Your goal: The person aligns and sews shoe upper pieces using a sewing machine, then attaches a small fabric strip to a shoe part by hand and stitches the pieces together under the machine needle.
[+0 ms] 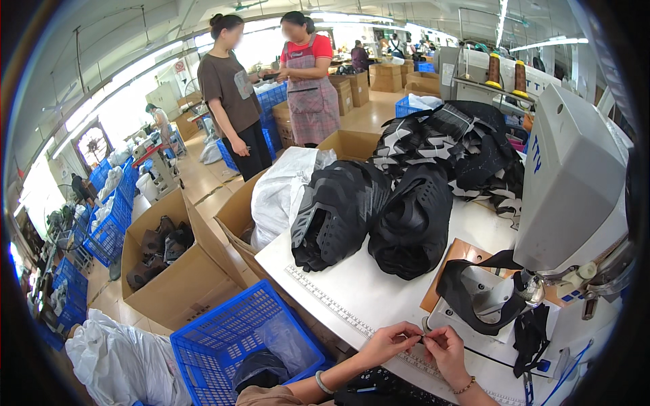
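At the front edge of the white sewing table (pixel 318 260), my left hand (pixel 394 342) and my right hand (pixel 445 350) meet with fingertips pinched together. Something small and dark is between them, too tiny to name. Just beyond my right hand, a looped black fabric piece (pixel 452 287) lies around the arm of a grey sewing machine (pixel 569 169), below its needle area. Black strips of cloth (pixel 531 338) hang together to the right of it. Two bundles of black shoe uppers, one patterned (pixel 342 210) and one plain (pixel 413 223), rest on the table farther off.
Behind the bundles rises a heap of black and white shoe uppers (pixel 453 145). A ruler strip (pixel 332 304) follows the table edge. Left of the table stand a blue crate (pixel 203 338), an open carton (pixel 183 284) and white sacks (pixel 122 358). Two people (pixel 233 101) stand beyond.
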The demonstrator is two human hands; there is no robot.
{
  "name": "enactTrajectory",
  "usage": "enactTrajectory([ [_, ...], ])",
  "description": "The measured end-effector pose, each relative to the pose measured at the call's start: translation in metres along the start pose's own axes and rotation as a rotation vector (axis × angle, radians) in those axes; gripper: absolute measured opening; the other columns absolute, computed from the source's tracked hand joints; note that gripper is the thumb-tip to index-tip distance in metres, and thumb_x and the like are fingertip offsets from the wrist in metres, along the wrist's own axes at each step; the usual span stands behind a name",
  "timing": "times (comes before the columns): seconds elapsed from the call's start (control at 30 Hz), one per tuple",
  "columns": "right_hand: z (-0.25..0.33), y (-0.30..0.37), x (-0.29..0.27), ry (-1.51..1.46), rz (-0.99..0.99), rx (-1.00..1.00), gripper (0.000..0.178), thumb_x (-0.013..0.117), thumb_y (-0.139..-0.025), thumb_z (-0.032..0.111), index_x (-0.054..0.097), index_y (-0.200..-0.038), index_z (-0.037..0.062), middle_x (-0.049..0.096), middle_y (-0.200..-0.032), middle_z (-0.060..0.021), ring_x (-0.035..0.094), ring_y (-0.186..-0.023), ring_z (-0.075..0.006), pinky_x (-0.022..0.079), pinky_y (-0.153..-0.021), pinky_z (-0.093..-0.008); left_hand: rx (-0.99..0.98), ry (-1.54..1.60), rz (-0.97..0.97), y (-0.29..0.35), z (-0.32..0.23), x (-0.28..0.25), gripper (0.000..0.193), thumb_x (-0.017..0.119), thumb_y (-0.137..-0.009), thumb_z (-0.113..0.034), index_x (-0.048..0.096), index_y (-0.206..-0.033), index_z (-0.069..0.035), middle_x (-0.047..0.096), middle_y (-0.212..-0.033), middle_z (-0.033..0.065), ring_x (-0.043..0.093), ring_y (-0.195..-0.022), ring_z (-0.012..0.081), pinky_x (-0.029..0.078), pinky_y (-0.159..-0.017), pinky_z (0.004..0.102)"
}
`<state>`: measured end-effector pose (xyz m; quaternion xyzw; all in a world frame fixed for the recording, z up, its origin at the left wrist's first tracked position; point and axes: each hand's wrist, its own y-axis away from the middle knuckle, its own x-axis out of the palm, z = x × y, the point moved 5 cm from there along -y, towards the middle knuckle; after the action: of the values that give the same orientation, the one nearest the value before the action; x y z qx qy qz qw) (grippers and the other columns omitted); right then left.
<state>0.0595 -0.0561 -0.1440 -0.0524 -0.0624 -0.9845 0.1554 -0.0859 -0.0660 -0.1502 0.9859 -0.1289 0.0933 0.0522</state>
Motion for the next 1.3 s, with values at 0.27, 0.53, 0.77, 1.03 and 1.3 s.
enactTrajectory([
  [0.27, 0.0010, 0.0007, 0.0006, -0.012, 0.003, 0.017, 0.012, 0.058, -0.083, 0.008, 0.049, -0.086, 0.0020, 0.056, -0.067, -0.0017, 0.051, -0.054, -0.0053, 0.041, -0.046, -0.0176, -0.033, 0.007, 0.026, -0.0005, 0.0006, -0.0004, 0.018, 0.055, -0.085, -0.007, 0.055, -0.101, 0.003, 0.056, -0.087, 0.0049, 0.054, -0.072, 0.0079, 0.045, -0.066, 0.0198],
  [0.53, 0.0005, -0.0015, -0.0002, 0.050, 0.028, 0.036, 0.012, 0.058, -0.084, 0.009, 0.051, -0.089, 0.0007, 0.055, -0.067, -0.0016, 0.052, -0.054, -0.0055, 0.042, -0.046, -0.0176, -0.034, -0.051, 0.011, -0.0016, 0.0036, -0.0017, 0.016, 0.055, -0.085, -0.007, 0.055, -0.099, 0.002, 0.057, -0.087, 0.0043, 0.054, -0.072, 0.0074, 0.045, -0.066, 0.0196],
  [0.77, -0.0047, -0.0045, -0.0022, 0.033, 0.087, 0.076, 0.010, 0.056, -0.084, 0.007, 0.053, -0.090, -0.0006, 0.057, -0.067, -0.0030, 0.053, -0.054, -0.0072, 0.043, -0.046, -0.0193, 0.018, -0.071, 0.026, -0.0028, 0.0066, -0.0024, 0.016, 0.055, -0.086, -0.009, 0.055, -0.098, 0.002, 0.058, -0.086, 0.0035, 0.054, -0.072, 0.0073, 0.045, -0.066, 0.0204],
  [1.03, -0.0018, -0.0022, -0.0018, 0.043, 0.054, 0.043, 0.009, 0.056, -0.084, 0.006, 0.053, -0.088, -0.0007, 0.057, -0.065, -0.0031, 0.053, -0.052, -0.0073, 0.043, -0.046, -0.0196, -0.008, 0.038, 0.002, -0.0038, 0.0048, 0.0001, 0.018, 0.056, -0.086, -0.009, 0.054, -0.099, 0.002, 0.057, -0.086, 0.0045, 0.054, -0.074, 0.0076, 0.045, -0.067, 0.0201],
  [1.3, -0.0009, -0.0006, -0.0019, 0.087, 0.025, 0.009, 0.011, 0.057, -0.084, 0.008, 0.053, -0.087, -0.0009, 0.057, -0.065, -0.0023, 0.053, -0.053, -0.0060, 0.043, -0.046, -0.0187, -0.076, -0.060, 0.015, -0.0038, 0.0077, -0.0008, 0.019, 0.056, -0.086, -0.011, 0.054, -0.098, 0.003, 0.057, -0.085, 0.0043, 0.054, -0.070, 0.0073, 0.045, -0.064, 0.0196],
])
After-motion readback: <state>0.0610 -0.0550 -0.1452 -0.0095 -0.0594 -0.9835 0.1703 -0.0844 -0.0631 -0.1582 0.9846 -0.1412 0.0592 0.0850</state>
